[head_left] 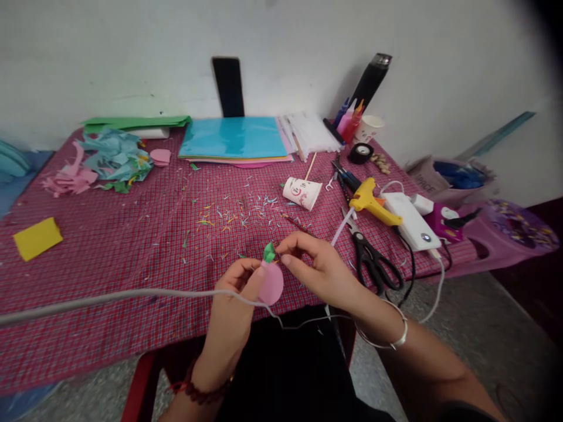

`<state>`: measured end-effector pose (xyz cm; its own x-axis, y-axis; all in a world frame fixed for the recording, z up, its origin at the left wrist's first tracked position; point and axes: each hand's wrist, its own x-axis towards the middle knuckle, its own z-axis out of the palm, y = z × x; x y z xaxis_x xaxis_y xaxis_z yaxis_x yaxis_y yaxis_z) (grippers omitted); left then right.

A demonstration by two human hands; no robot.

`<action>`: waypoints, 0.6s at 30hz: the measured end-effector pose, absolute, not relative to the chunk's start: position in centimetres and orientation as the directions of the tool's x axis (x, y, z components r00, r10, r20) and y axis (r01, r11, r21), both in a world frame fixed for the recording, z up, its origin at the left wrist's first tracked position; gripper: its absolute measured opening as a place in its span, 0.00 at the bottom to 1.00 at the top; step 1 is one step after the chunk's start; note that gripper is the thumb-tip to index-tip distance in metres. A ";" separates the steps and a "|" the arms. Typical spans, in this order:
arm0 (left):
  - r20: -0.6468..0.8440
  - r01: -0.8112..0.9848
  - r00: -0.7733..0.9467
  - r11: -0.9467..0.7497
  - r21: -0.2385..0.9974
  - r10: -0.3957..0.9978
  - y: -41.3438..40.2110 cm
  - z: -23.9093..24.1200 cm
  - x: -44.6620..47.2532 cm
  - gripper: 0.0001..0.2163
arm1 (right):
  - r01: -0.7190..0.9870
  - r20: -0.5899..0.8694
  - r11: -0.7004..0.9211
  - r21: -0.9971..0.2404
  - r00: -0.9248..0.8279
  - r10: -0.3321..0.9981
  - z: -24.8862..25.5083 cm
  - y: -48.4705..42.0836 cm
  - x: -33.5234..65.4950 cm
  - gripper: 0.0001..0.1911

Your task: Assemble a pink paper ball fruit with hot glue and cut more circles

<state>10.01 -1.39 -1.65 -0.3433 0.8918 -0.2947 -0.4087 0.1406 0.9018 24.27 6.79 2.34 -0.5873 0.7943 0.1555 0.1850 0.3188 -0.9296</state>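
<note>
Near the table's front edge, my left hand (237, 293) pinches a round pink paper piece (271, 284) between thumb and fingers. A small folded green paper piece (269, 252) stands at the top of the pink round. Close to its right side is my right hand (321, 266), with the fingers curled and the thumb and index tips brought near each other. Whether a tiny thing sits between those tips is too small to make out. A pale cable (176, 292) runs across my left wrist area.
Right of my hands lie black-handled scissors (373, 261), a yellow glue gun (373, 202) and a white power bank (411, 221). A paper cup (302, 193) lies tipped over amid paper scraps (229, 217). Blue sheets (235, 138) and a phone (227, 88) are at the back.
</note>
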 end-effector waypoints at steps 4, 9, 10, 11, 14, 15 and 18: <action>-0.302 -0.423 -0.321 0.150 0.894 0.898 -1.3 -1.6 10.1 0.07 | 0.170 0.206 0.361 -0.917 -0.573 0.793 2.2 6.7 24.3 0.03; -0.289 -0.388 -0.343 0.145 0.910 0.894 -1.2 -1.4 10.2 0.09 | 0.156 0.240 0.388 -0.908 -0.565 0.790 1.9 6.5 24.5 0.03; -0.278 -0.367 -0.348 0.143 0.919 0.895 -1.2 -1.4 10.2 0.09 | 0.151 0.249 0.394 -0.907 -0.562 0.789 1.8 6.5 24.5 0.03; -0.263 -0.340 -0.352 0.139 0.930 0.898 -1.2 -1.4 10.2 0.09 | 0.143 0.258 0.399 -0.906 -0.560 0.787 1.7 6.4 24.6 0.03; -0.172 -0.187 -0.383 0.106 0.977 0.908 -1.4 -1.3 10.2 0.07 | 0.089 0.309 0.426 -0.900 -0.559 0.770 1.7 6.2 24.7 0.04; -0.124 -0.112 -0.400 0.086 0.990 0.908 -1.5 -1.2 10.2 0.06 | 0.061 0.336 0.442 -0.895 -0.559 0.758 1.8 6.1 24.7 0.04; 0.071 0.112 -0.432 -0.025 0.993 0.899 -1.6 -0.7 10.1 0.03 | -0.019 0.438 0.511 -0.859 -0.542 0.717 2.1 5.9 24.5 0.06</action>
